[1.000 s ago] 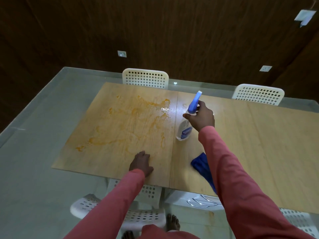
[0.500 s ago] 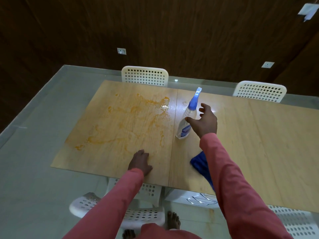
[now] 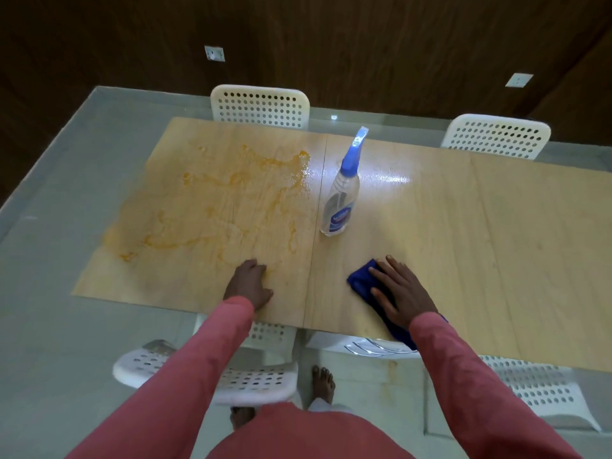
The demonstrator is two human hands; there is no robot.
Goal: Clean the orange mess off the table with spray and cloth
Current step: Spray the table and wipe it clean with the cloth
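- Right hand (image 3: 399,294) has left the spray bottle (image 3: 339,193) and come back to the near edge of the tabletop (image 3: 496,243); a second ago it gripped the bottle, half a second ago it was letting go.
- Right hand now lies flat on the blue cloth (image 3: 359,279), fingers straight and spread, pressing down. No pinch or curl round the cloth.
- Cloth rumpled, partly under the palm; one end shows past the fingertips, the other runs toward the near edge beside the sleeve.
- Left hand (image 3: 250,283) unchanged from both earlier frames: resting on the tabletop near the front edge, fingers loosely bent, holding nothing.
- Left hand sits just at the near fringe of the orange mess (image 3: 212,207).
- Spray bottle stands upright and alone, well apart from both hands, just right of the seam between two panels. Clear body, blue nozzle pointing away, blue label low on the body.
- Orange mess: thin streaks and smears across the left panel, with wet droplets at its far right corner near the bottle.
- Bright glare on the wood right of the bottle.
- White perforated chairs: two at the far side (image 3: 260,106) (image 3: 495,135), others below the near edge (image 3: 231,376).
- Bare feet on the floor (image 3: 323,384).
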